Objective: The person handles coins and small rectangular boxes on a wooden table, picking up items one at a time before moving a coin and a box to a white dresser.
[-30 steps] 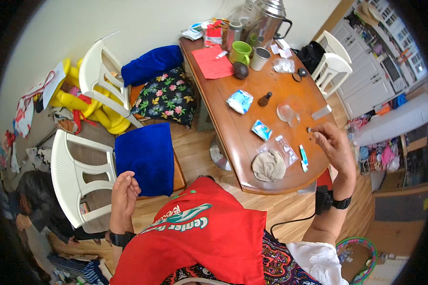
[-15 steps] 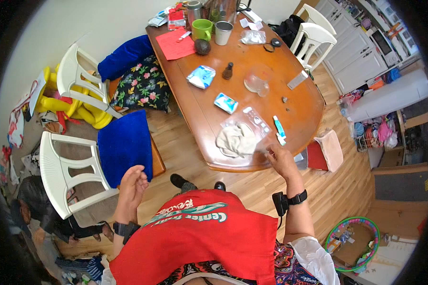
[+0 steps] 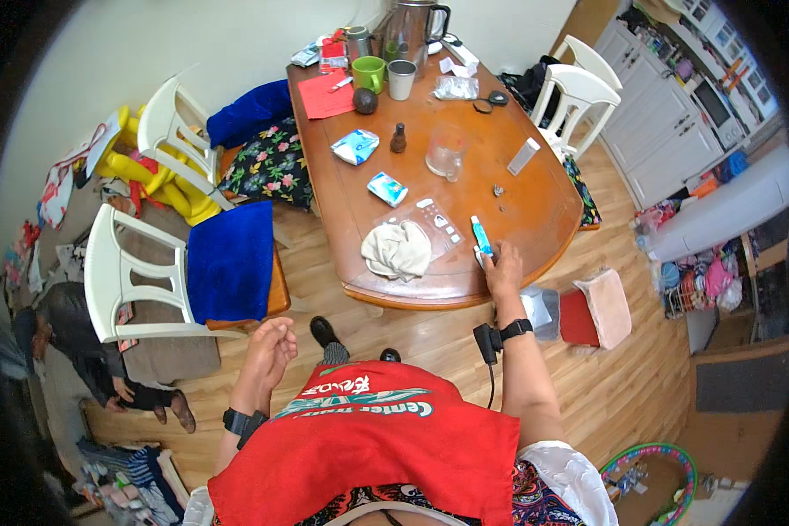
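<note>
My right hand (image 3: 505, 272) reaches over the table's near edge, next to a small teal-and-white tube (image 3: 479, 233). The thumb is at the tube's white capped end, and the fingers are apart from the thumb. Whether the skin touches the cap is hard to see. My left hand (image 3: 270, 351) hovers off the table at the left, in front of the chair, its fingers curled in with nothing visible in them. Left of the tube lie a crumpled off-white cloth (image 3: 396, 251) and a clear plastic sheet (image 3: 438, 226) with white marks.
On the wooden table (image 3: 465, 285) are two blue-and-white packets, a small brown bottle (image 3: 399, 138), a clear glass mug (image 3: 445, 153), an avocado (image 3: 365, 101), a green mug (image 3: 368, 74) and a metal jug (image 3: 408, 35). White chairs (image 3: 118, 272) flank it. Another person (image 3: 74, 337) sits low at the left.
My right hand has moved forward from the table edge to the tube's capped end. The left hand's fingers are curled in more. The whole view has shifted a little.
</note>
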`<state>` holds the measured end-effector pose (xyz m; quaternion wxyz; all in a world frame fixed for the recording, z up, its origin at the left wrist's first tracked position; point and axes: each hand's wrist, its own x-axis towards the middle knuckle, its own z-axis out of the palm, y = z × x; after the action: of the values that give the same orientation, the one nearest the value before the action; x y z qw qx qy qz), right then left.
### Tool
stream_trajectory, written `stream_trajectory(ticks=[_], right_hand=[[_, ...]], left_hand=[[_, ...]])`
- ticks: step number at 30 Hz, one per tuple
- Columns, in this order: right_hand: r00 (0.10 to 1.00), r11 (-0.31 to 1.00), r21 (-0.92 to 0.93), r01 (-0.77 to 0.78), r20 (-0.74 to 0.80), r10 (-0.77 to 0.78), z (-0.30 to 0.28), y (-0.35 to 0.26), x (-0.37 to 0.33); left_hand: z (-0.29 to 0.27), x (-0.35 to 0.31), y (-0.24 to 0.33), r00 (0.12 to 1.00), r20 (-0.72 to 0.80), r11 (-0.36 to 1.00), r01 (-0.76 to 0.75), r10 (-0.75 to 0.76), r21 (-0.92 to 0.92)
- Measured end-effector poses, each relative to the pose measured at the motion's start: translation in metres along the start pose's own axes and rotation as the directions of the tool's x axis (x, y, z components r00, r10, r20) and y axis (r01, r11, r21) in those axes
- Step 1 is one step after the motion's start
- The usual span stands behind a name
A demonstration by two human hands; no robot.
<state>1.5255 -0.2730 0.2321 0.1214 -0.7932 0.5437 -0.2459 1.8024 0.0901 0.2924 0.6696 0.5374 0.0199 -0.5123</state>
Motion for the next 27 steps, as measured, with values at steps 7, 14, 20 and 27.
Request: stream_trajectory(ticks=[7,14,20,27], right_hand=[[0.998,0.991,-0.133,-0.033,-0.050,0.026,0.028,-0.002,-0.007],[0.978,0.971,-0.135,-0.199,-0.089,0.188,0.033,-0.015,0.012],[0.967,0.957,-0.200,-0.208,-0.187,0.171,0.046,-0.028,0.013],[0.971,0.964,-0.167,-0.209,-0.151,0.185,0.051,-0.022,0.017]], left_hand=[[0.000,-0.016,-0.006,0.997,-0.064,0.999,-0.040,0.038,-0.031],[0.016,0.017,0.005,1.000,-0.023,1.000,0.006,-0.006,0.020],[0.064,0.079,0.030,0.997,0.068,0.946,0.011,-0.034,0.323],[0.124,0.174,0.061,0.962,0.273,0.783,-0.149,-0.028,0.604]])
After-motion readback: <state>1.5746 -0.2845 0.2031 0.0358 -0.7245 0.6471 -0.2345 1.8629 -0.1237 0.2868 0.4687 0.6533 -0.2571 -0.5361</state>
